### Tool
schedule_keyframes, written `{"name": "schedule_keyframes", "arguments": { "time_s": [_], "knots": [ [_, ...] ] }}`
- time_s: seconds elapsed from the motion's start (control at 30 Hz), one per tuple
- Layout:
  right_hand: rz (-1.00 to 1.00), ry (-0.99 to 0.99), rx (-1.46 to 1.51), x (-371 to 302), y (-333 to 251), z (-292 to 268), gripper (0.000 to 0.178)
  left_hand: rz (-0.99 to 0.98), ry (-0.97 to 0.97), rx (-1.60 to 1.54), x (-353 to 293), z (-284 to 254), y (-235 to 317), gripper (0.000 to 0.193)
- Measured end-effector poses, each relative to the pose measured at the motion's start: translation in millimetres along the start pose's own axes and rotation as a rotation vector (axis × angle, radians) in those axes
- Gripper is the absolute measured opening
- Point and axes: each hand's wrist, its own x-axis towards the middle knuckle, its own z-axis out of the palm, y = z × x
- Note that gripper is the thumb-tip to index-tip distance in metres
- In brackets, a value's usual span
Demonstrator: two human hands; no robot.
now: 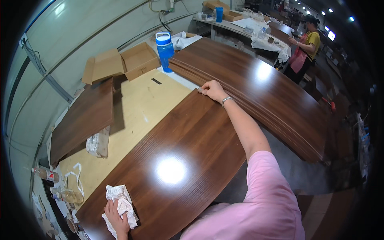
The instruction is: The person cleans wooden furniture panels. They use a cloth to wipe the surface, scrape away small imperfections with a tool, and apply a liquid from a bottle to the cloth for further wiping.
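Observation:
A dark brown wood-grain panel (188, 136) lies slantwise before me, with a bright lamp glare on its middle. At its near left end, my left hand (117, 218) presses a crumpled white cloth (122, 202) against the surface, fingers curled over it. My right arm reaches across to the panel's far end. There my right hand (214, 91) is closed in a pinch at the corner, on a small, pale thing too little to make out. A bracelet circles that wrist.
Right of the panel lies a stack of brown boards (248, 80). Another panel (86, 120) leans on a white wrapped block (98, 143) at left. A blue bottle (164, 52) and an open cardboard box (138, 60) stand behind; bottles (72, 195) sit near left. A person (307, 48) stands far right.

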Motion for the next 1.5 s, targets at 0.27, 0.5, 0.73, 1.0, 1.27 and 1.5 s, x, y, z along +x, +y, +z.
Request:
{"name": "schedule_keyframes", "arguments": {
  "time_s": [0.27,0.5,0.73,1.0,1.27,1.5],
  "knots": [
    [0.018,-0.185,0.086,-26,18,-31,0.022,0.01,0.035,0.01,-3,4,-3,0.058],
    [-0.084,-0.188,0.038,-86,41,-73,0.025,0.047,0.033,0.0,0,3,-1,0.057],
    [-0.12,-0.182,-0.003,-192,59,-130,0.022,0.061,0.05,0.025,-2,8,-12,0.056],
    [-0.106,0.149,-0.274,-317,55,-146,0.016,0.143,0.073,0.022,0,13,-21,0.053],
    [-0.327,0.25,-0.062,-349,-13,-47,0.023,0.144,0.074,0.021,1,14,-26,0.05],
    [-0.068,0.566,-0.286,-278,73,-107,0.017,0.026,0.101,-0.177,-4,19,-26,0.05]
  ]
}}
